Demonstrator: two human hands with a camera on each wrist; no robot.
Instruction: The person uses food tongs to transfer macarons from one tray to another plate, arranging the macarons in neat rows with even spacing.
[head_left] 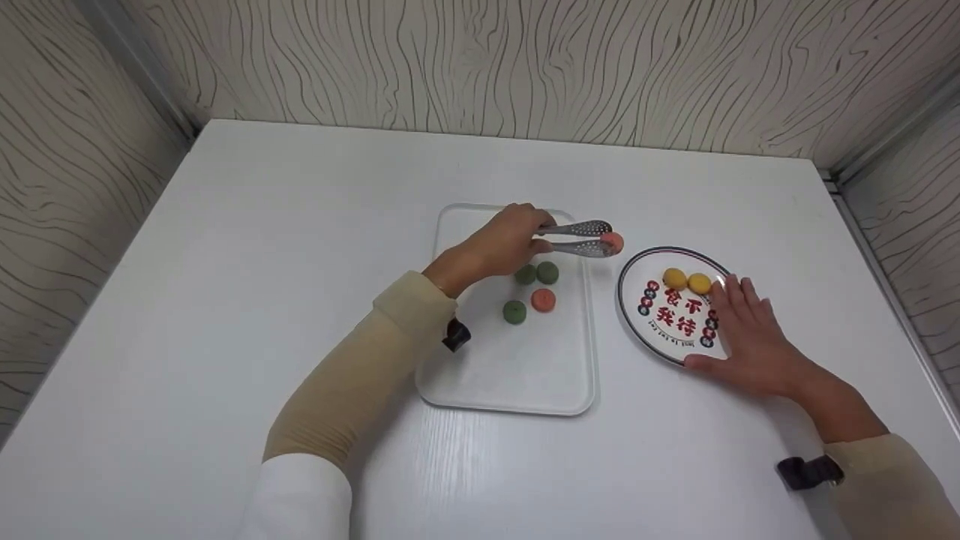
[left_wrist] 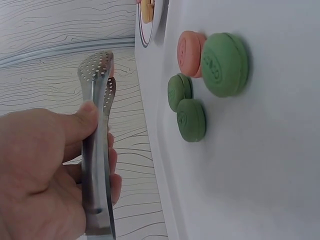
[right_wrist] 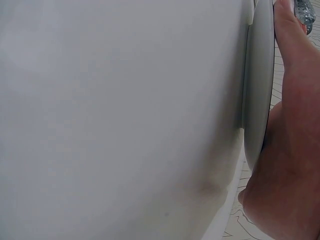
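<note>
The person's left hand (head_left: 506,241) grips a pair of metal tongs (head_left: 585,248), thumb on one side and fingers on the other. The perforated tips point right, and between them is a round orange macaron (head_left: 616,241), held just past the right edge of a pale tray (head_left: 510,379), toward its far end and short of the plate.

On the tray, just nearer than that hand, I see four more macarons. Two green macarons (head_left: 547,272) sit side by side at the far side of the group; nearer, a third green piece (head_left: 514,312) lies on the left, with another orange piece (head_left: 543,300) just beside it on the right.

To the right of the tray stands a round white plate (head_left: 634,289) with a dark rim and red characters. Two yellow macarons (head_left: 700,283) rest side by side on its far part. The right hand (head_left: 756,352), fingers outstretched and thumb apart, lies against the plate's right and near rim.

Everything stands on a white table (head_left: 225,300), with a wood-grain patterned wall (head_left: 487,67) behind.
</note>
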